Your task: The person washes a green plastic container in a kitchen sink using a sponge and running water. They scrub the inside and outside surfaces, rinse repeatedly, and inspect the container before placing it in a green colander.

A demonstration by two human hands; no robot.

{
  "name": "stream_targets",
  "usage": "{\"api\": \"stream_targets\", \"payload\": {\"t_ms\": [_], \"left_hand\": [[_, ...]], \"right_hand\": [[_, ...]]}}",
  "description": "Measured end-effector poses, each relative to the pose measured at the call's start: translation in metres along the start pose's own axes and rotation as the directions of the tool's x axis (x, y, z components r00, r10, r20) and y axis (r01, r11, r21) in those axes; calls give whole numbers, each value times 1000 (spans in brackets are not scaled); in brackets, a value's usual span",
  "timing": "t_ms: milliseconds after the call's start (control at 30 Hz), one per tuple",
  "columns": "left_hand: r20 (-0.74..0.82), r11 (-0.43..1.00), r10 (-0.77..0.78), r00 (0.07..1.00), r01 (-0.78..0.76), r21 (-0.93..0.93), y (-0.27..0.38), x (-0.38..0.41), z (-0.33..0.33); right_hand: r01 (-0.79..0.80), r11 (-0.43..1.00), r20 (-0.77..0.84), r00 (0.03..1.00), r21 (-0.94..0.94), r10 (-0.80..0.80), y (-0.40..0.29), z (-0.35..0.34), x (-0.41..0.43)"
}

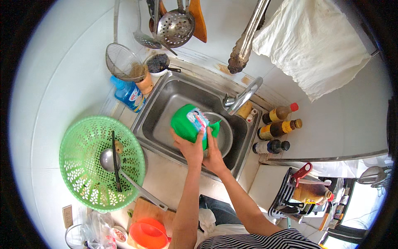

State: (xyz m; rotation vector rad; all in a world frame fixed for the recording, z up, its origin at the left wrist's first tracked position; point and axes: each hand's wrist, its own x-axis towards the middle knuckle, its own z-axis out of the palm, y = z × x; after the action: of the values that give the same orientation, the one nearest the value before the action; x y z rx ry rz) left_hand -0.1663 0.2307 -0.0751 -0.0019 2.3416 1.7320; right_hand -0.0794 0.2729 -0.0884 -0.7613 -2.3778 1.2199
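Observation:
Over a stainless steel sink [164, 93], my two hands hold a green package with a printed label [186, 123]. My left hand [188, 149] grips its near side with the fingers wrapped under and the thumb on the label. The fingers of my right hand [214, 155] touch its right end, beside a loose green flap [215, 128]. Behind the package, a round metal bowl [226, 137] sits in the sink and is partly hidden. The chrome faucet [248, 93] arches in from the sink's back right.
Left of the sink stands a green plastic colander [71, 162] holding a metal ladle [108, 160]. A blue detergent bottle [129, 95] is at the sink's left corner; sauce bottles [273, 129] line the right. Metal tongs [244, 46] hang above. An orange-red bowl [147, 233] rests on a cutting board [155, 214].

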Motion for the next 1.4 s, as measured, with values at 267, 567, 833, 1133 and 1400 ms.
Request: {"api": "stream_targets", "payload": {"t_ms": [267, 567, 833, 1133, 1400], "left_hand": [[643, 504, -118, 757, 603, -618, 7, -14, -51], [517, 858, 334, 788, -481, 179, -72, -24, -23], [565, 910, 312, 764, -411, 52, -73, -62, -34], [613, 924, 378, 694, -321, -206, -19, -72, -58], [887, 474, 253, 385, -849, 234, -56, -75, -48]], "right_hand": [[28, 967, -204, 976, -254, -81, 7, -49, 26], [-234, 968, -121, 962, 94, 244, 38, -59, 26], [-167, 986, 85, 982, -14, 168, -8, -92, 60], [-74, 997, 116, 990, -1, 74, -73, -105, 65], [-77, 924, 67, 992, -374, 110, 58, -63, 32]]}}
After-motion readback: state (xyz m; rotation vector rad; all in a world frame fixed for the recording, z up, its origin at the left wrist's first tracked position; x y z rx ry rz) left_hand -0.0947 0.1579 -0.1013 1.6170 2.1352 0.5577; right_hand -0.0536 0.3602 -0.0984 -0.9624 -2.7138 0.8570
